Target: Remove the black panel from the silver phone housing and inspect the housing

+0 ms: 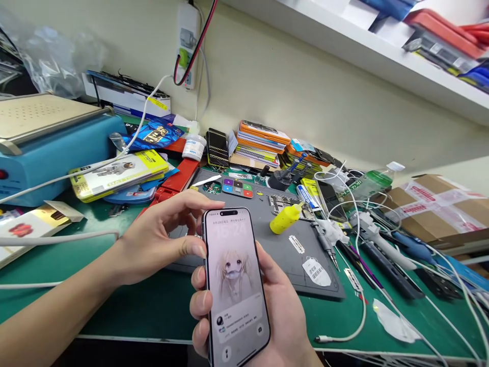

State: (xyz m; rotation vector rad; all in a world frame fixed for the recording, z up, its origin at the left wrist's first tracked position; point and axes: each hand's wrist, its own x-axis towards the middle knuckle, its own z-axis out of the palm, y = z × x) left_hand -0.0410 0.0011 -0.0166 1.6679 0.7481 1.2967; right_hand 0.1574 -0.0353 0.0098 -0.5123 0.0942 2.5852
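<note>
A smartphone (237,275) stands tilted at the bottom centre, its lit lock screen showing a drawn figure. My right hand (284,311) is wrapped round its lower half, fingertips on the left edge and thumb on the right. Around the phone's upper left corner is my left hand (168,234), with its thumb at the left edge and its index finger over the top edge; the other fingers are partly hidden. Behind the phone lies a grey work mat (267,244). A yellow bottle (284,219) and an opened phone board (282,204) are on it.
On the left sit a blue machine (61,148) and yellow-white boxes (118,176). Stacked boxes (262,142) stand by the wall. Cables, tools and a cardboard box (439,209) crowd the right. A white shelf (344,51) overhangs the green table (153,311).
</note>
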